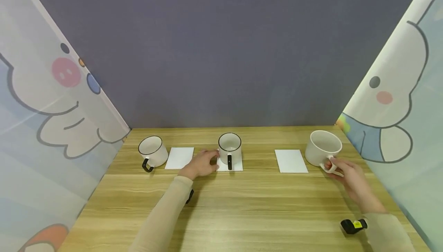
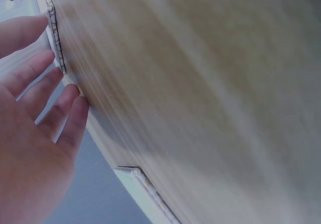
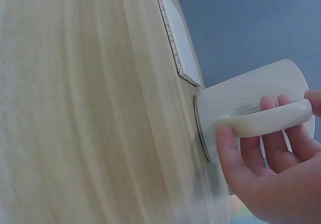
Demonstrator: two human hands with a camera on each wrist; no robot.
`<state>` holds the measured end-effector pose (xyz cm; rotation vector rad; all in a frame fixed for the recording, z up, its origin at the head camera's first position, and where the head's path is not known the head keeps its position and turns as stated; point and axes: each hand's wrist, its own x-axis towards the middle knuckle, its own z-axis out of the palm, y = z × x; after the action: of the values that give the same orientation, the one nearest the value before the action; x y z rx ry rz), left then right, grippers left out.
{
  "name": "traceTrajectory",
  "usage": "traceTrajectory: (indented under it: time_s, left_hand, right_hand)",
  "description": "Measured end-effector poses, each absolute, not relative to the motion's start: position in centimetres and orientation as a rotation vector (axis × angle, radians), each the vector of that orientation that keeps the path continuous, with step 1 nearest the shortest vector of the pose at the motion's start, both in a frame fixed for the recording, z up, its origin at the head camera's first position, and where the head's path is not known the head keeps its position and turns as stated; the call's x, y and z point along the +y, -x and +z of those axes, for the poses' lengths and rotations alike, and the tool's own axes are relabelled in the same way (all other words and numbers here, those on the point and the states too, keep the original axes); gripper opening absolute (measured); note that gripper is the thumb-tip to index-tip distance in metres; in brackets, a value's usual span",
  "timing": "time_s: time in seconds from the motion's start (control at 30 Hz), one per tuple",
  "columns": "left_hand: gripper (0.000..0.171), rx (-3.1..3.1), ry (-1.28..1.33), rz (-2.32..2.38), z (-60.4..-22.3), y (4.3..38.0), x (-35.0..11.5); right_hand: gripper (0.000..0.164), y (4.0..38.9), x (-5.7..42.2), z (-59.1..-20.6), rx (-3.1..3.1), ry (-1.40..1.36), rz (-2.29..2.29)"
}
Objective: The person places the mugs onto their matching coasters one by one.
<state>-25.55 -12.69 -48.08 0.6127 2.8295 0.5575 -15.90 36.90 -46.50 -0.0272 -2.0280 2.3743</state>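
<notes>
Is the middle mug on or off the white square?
On: the middle mug stands upright on the white square, whose near corners show beside its base.

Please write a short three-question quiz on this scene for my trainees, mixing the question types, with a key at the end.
1. Count: how many white squares lie on the table?
2. True or false: the middle mug stands on one of the squares.
3. Choose: what are the fingers of the right hand curled round?
a) a black handle
b) a white handle
c) the edge of a square

Key:
1. Three.
2. True.
3. b
</notes>
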Motion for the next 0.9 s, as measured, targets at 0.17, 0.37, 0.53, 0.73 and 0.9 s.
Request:
traceTrajectory:
  time_s: [0.17,0.37,0.53,0.73,0.9]
  left_hand:
    - [0.039,2.830,-0.604,0.556,-48.01,25.62,-12.68]
    - [0.039,2.828,-0.625,0.571,-47.96,25.83,-12.57]
    - [0.039,2.825,-0.630,0.571,-48.01,26.01,-12.45]
    - [0.038,2.823,-0.647,0.587,-48.14,25.78,-12.56]
    - [0.036,2.825,-0.621,0.611,-47.99,25.51,-12.56]
  right_hand:
    - [0.026,16.25,36.87,-46.47,-2.026,0.030,2.384]
    - [0.030,16.59,36.72,-46.14,-2.112,0.084,2.271]
    - [0.034,16.61,36.58,-46.08,-2.111,0.104,2.255]
    - [0.033,16.41,36.35,-46.08,-2.143,0.131,2.247]
    - [0.034,16.43,36.20,-45.90,-2.144,0.156,2.250]
